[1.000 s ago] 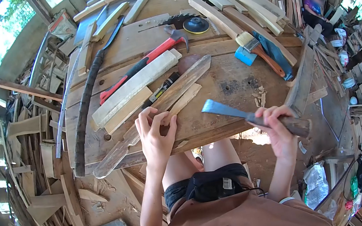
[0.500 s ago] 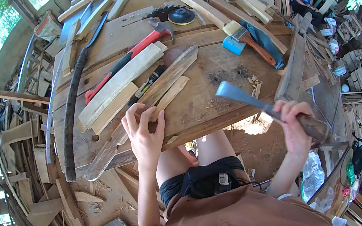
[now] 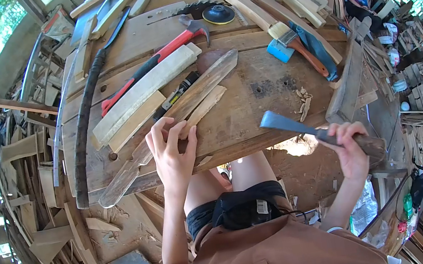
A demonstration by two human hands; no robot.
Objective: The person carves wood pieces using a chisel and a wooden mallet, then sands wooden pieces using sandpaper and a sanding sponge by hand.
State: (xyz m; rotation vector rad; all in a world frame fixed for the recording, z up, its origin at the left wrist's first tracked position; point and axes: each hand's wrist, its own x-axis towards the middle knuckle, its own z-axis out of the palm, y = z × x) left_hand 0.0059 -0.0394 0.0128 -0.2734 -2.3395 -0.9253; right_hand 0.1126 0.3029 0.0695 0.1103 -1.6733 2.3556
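My left hand (image 3: 173, 152) rests at the front of the wooden workbench (image 3: 252, 106), its fingers pressed on the near end of a small light wood piece (image 3: 207, 109). Beside that piece lies a long dark wood strip (image 3: 209, 83), its pointed lower end near the bench's front edge. My right hand (image 3: 347, 146) grips the wooden handle of a chisel (image 3: 293, 124), held to the right with its wide blade pointing left over the bench edge. A black and yellow marker-like tool (image 3: 177, 96) and pale wood blocks (image 3: 147, 92) lie behind the strip.
A red claw hammer (image 3: 156, 60), a long dark-handled blade (image 3: 88, 115), a black disc (image 3: 218, 15), a brush (image 3: 298, 47) and wood strips (image 3: 241, 4) lie on the bench. Wood shavings (image 3: 304, 103) sit at right. A person (image 3: 359, 1) sits at the back right.
My right hand has moved right with the chisel, away from the small wood piece. My left hand keeps its place on the wood. The whole view has shifted a little.
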